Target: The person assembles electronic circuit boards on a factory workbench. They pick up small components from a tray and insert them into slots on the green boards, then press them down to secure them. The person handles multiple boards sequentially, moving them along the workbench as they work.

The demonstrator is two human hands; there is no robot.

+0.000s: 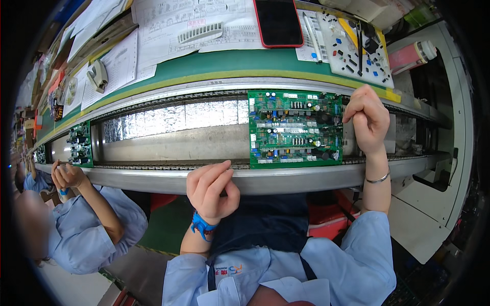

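A green circuit board (pixel 296 128) crowded with white connectors, black capacitors and small blue parts lies across the conveyor's two chain rails. Just past its right edge is my right hand (pixel 366 118), fingers curled inward with the tips close to the board; anything between them is hidden. My left hand (pixel 212 189) rests by the near metal rail (pixel 265 181), left of the board. Its fingers are folded loosely, and nothing shows in them. A blue wrist strap (pixel 202 226) circles my left wrist, while a metal bangle (pixel 378 178) sits on my right.
Another board (pixel 80 144) sits on the conveyor at left, near a co-worker's hand (pixel 67 176). Beyond the far rail are a red-edged phone (pixel 278 23), paper diagrams (pixel 168 35), a white pen (pixel 312 36), a parts-strewn white board (pixel 339 53) and a pink bottle (pixel 411 55).
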